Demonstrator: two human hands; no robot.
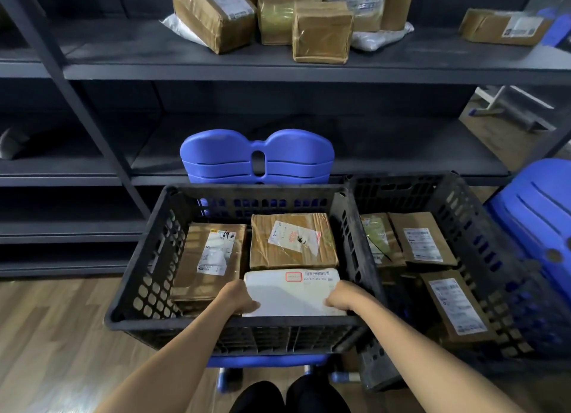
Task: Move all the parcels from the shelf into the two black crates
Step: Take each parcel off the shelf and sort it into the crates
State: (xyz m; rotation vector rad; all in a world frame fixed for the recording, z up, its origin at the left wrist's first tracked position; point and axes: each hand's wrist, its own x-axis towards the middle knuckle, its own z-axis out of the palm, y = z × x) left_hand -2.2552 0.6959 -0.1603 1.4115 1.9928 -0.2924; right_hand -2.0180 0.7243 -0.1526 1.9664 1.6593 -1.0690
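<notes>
Lowering white parcel [292, 292] into left black crate [136, 289], lower centre of frame; left hand [239, 298] and right hand [343, 299] each closing a grip on opposite short edges. Appearing light, flat, slightly soft; supporting both ends. Remaining taped cartons [321, 32] still sitting on shelf [123, 54], upper centre

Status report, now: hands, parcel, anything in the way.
Left hand and right hand both grip white parcel, low in left crate beside two brown ones. More parcels still on shelf. Nothing in the way.
</notes>
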